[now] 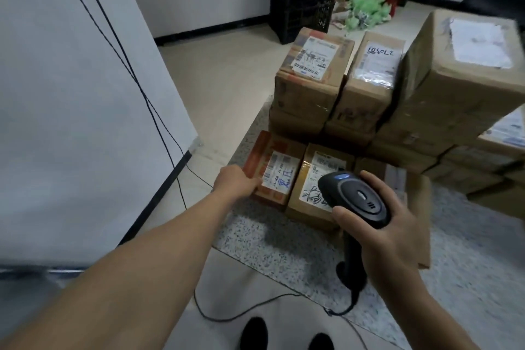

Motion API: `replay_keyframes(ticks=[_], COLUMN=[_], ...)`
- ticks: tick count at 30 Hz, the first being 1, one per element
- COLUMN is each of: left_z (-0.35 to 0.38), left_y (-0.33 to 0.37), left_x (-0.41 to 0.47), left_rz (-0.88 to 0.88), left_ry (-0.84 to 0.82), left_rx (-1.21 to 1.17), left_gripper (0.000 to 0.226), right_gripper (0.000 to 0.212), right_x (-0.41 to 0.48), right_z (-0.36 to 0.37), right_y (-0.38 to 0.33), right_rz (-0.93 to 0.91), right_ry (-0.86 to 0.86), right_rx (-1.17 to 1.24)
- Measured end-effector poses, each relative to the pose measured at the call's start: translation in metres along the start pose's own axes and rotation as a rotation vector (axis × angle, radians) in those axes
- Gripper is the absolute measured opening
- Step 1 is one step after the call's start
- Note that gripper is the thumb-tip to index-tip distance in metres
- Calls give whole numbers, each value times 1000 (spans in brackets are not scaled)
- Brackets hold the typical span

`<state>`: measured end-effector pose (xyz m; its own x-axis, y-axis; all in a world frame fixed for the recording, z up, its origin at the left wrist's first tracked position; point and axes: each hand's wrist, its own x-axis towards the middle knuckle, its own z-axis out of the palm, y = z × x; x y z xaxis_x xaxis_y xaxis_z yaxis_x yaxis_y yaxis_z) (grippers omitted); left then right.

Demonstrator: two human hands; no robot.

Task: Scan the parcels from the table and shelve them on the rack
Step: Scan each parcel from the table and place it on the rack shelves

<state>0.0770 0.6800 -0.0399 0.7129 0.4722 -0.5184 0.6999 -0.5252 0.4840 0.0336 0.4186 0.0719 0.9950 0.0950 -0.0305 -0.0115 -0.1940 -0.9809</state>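
My left hand (237, 180) rests at the near edge of the small parcel (274, 170) on the bench (270, 241) corner, fingers hidden, grip unclear, probably steadying its label for the scanner (355, 199) — my right hand (395, 236) clasps its handle, nose towards the labels

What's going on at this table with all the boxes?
A person is scanning parcels. The right hand grips a black scanner above a brown parcel near the front of the table. The left hand touches the red parcel beside it. More boxes are stacked behind.
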Motion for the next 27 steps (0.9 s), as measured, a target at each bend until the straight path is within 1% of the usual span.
replay_keyframes(ticks=[3, 7, 10, 16, 19, 20, 23, 27], left_z=[4, 9, 5, 6, 7, 8, 11, 15], left_y=[-2, -4, -1, 4, 9, 12, 16, 17], left_x=[7, 17, 18, 21, 18, 16, 11, 7], left_rz=[-44, -118, -144, -141, -118, -121, -123, -172], left_ry=[-26, -21, -41, -83, -120, -136, -166, -197], left_rx=[-95, -253, -344, -422, -451, -455, -474, -584], left_gripper=[46, 56, 49, 40, 20, 19, 21, 38], right_gripper=[85, 82, 88, 79, 80, 79, 76, 79], right_x=[-4, -8, -12, -17, -18, -19, -21, -23], right_z=[7, 12, 16, 21, 21, 21, 19, 13], right_y=[11, 16, 16, 16, 16, 16, 16, 17], right_rz=[36, 58, 63, 78, 84, 85, 81, 79], right_ry=[13, 29, 43, 59, 72, 77, 85, 86], right_rx=[9, 0, -7, 12, 13, 14, 14, 5])
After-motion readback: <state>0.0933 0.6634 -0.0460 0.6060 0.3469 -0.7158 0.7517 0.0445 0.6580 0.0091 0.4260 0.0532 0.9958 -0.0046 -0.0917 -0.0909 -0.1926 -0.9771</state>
